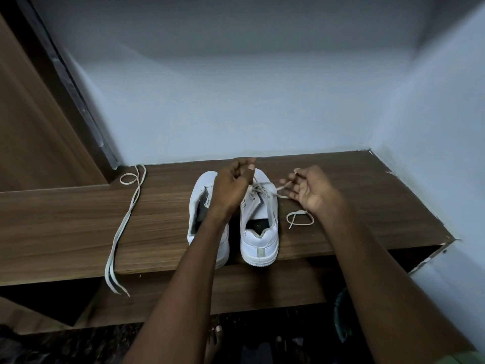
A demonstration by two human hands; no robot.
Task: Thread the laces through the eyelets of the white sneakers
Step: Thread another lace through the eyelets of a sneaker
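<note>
Nearest me, a spare lace (125,227) hangs off the front of the bench (341,195), well left of both hands. The two sneakers (258,232) stand side by side, heels toward the person, long axes running away toward the wall. Only the right one is partly laced. Over its toe end, the left hand (231,185) pinches one lace end (254,179) above the eyelets. The right hand (312,190), just beside the shoe, holds the other end loosely in curled fingers. I'd guess the next eyelet sits nearer the left hand.
</note>
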